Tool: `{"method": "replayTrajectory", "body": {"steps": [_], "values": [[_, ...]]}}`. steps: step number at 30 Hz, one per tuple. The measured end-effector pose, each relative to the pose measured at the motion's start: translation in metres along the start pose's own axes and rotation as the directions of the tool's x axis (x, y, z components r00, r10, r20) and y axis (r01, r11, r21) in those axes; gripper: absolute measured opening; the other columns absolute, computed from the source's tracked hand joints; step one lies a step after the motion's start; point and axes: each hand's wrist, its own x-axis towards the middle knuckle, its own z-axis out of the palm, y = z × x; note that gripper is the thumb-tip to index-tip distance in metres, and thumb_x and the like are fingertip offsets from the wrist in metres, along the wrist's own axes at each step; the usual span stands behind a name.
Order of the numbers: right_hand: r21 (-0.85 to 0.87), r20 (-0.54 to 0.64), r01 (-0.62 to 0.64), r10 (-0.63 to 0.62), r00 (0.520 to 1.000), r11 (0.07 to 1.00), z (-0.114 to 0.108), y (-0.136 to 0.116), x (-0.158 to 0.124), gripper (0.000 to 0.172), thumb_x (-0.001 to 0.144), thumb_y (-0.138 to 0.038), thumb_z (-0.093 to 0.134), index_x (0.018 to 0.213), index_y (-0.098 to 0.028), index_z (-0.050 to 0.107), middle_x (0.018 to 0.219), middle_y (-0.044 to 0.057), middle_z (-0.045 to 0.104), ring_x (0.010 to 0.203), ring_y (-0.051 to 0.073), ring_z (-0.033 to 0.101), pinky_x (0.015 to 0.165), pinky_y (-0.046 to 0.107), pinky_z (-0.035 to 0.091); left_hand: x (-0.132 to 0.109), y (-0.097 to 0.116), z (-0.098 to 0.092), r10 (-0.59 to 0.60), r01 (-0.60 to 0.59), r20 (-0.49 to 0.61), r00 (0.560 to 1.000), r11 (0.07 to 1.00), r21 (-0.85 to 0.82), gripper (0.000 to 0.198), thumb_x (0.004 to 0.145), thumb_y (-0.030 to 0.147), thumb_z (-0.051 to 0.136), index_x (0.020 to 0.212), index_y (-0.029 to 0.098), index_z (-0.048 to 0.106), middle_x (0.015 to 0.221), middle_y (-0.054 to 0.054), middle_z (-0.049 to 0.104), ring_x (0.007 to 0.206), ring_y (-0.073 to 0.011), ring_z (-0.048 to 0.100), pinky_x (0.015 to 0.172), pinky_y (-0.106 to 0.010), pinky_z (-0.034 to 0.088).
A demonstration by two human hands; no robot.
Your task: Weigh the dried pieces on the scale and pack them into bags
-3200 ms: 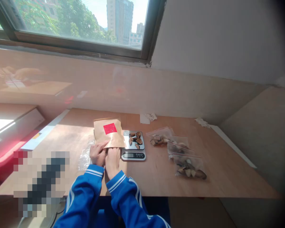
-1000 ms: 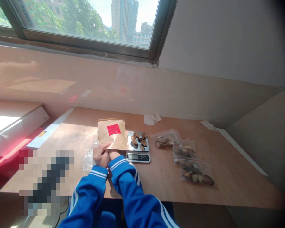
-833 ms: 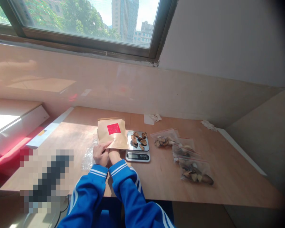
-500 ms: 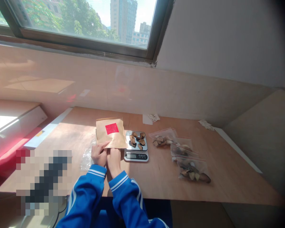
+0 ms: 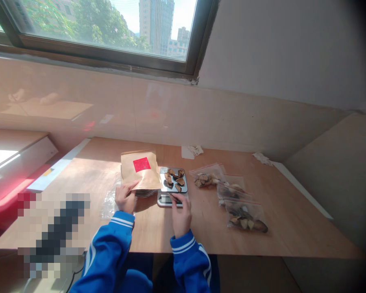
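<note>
A workroom, judging by the table [image 5: 207,228], digital scale [image 5: 164,200] and filled bags [image 5: 247,215].

A lane of table [image 5: 205,215] runs between scale [image 5: 172,190] and zip bags [image 5: 236,193]; the paper bag [image 5: 143,177] blocks the scale's left.

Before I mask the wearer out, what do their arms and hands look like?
Both hands, left and right, are bare, with no gloves visible. The left sleeve and right sleeve are bright blue and long, reaching the wrists. White bands ring each sleeve near the wrist, and white stripes run lengthwise along it. No cables show on either arm.
</note>
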Motion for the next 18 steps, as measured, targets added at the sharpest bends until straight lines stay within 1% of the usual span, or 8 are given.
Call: {"method": "replayTrajectory", "body": {"steps": [2, 4, 6, 8, 10, 11, 14, 18], "values": [[-0.085, -0.034, -0.007, 0.004, 0.999, 0.996, -0.016, 0.013, 0.018, 0.02, 0.091, -0.032, 0.05, 0.103, -0.021, 0.062, 0.109, 0.01, 0.06, 0.097, 0.02, 0.058, 0.083, 0.037, 0.051, 0.0, 0.001, 0.0, -0.003, 0.003, 0.007, 1.0, 1.0, -0.01, 0.021, 0.079, 0.015, 0.058, 0.091, 0.024, 0.073, 0.081, -0.003, 0.07, 0.076, -0.0185, 0.058, 0.071, -0.033, 0.046], [-0.116, -0.04, -0.013, 0.008, 0.999, 0.993, -0.025, 0.024, 0.033, 0.024, 0.092, -0.034, 0.05, 0.111, -0.021, 0.058, 0.118, 0.009, 0.056, 0.099, 0.018, 0.057, 0.083, 0.036, 0.051, 0.001, 0.003, 0.001, -0.008, 0.008, 0.016, 1.0, 1.0, -0.023, 0.021, 0.078, 0.016, 0.059, 0.091, 0.024, 0.073, 0.081, -0.003, 0.07, 0.077, -0.0186, 0.058, 0.071, -0.033, 0.046], [-0.124, -0.038, -0.015, 0.01, 0.999, 0.992, -0.028, 0.034, 0.042, 0.024, 0.092, -0.033, 0.05, 0.111, -0.02, 0.057, 0.118, 0.008, 0.056, 0.099, 0.018, 0.057, 0.085, 0.037, 0.05, 0.001, 0.005, 0.001, -0.02, 0.02, 0.019, 1.0, 0.999, -0.032, 0.02, 0.078, 0.016, 0.059, 0.092, 0.023, 0.073, 0.082, -0.003, 0.07, 0.077, -0.0186, 0.058, 0.072, -0.033, 0.047], [-0.136, -0.031, -0.011, 0.007, 0.999, 0.991, -0.025, 0.041, 0.047, 0.018, 0.092, -0.026, 0.048, 0.1, -0.019, 0.062, 0.111, 0.008, 0.061, 0.099, 0.019, 0.057, 0.087, 0.038, 0.048, 0.001, 0.005, 0.001, -0.026, 0.027, 0.019, 0.999, 0.999, -0.032, 0.02, 0.078, 0.016, 0.059, 0.092, 0.023, 0.073, 0.082, -0.003, 0.07, 0.078, -0.0184, 0.058, 0.073, -0.033, 0.047], [-0.153, -0.016, 0.007, -0.01, 1.0, 0.988, -0.019, 0.047, 0.048, 0.02, 0.089, -0.016, 0.044, 0.09, -0.018, 0.064, 0.105, 0.009, 0.064, 0.099, 0.021, 0.056, 0.09, 0.039, 0.046, 0.001, 0.005, 0.001, -0.02, 0.021, 0.018, 1.0, 0.999, -0.028, 0.02, 0.079, 0.016, 0.059, 0.091, 0.023, 0.073, 0.082, -0.003, 0.07, 0.078, -0.0181, 0.058, 0.073, -0.033, 0.047], [-0.162, -0.005, 0.024, -0.025, 1.0, 0.987, -0.015, 0.049, 0.048, 0.023, 0.087, -0.012, 0.042, 0.089, -0.017, 0.065, 0.104, 0.009, 0.065, 0.1, 0.022, 0.056, 0.09, 0.039, 0.045, 0.001, 0.004, 0.001, -0.013, 0.013, 0.018, 1.0, 1.0, -0.025, 0.02, 0.079, 0.016, 0.059, 0.091, 0.023, 0.073, 0.081, -0.003, 0.07, 0.078, -0.0179, 0.058, 0.072, -0.033, 0.047], [-0.185, 0.025, 0.082, -0.078, 0.997, 0.979, -0.005, 0.053, 0.046, 0.03, 0.083, -0.009, 0.04, 0.093, -0.017, 0.067, 0.109, 0.01, 0.064, 0.101, 0.022, 0.054, 0.09, 0.039, 0.042, 0.001, 0.003, 0.001, 0.005, -0.005, 0.015, 1.0, 1.0, -0.016, 0.019, 0.078, 0.016, 0.061, 0.091, 0.023, 0.073, 0.08, -0.002, 0.069, 0.077, -0.0173, 0.057, 0.071, -0.032, 0.047], [-0.244, 0.046, 0.115, -0.107, 0.993, 0.963, 0.001, 0.05, 0.043, 0.034, 0.082, -0.01, 0.041, 0.098, -0.019, 0.069, 0.121, 0.012, 0.055, 0.107, 0.024, 0.05, 0.091, 0.041, 0.039, 0.001, 0.003, 0.0, 0.021, -0.021, 0.012, 1.0, 1.0, -0.022, 0.02, 0.078, 0.015, 0.061, 0.092, 0.023, 0.073, 0.08, -0.002, 0.069, 0.076, -0.017, 0.057, 0.071, -0.031, 0.046]]}}
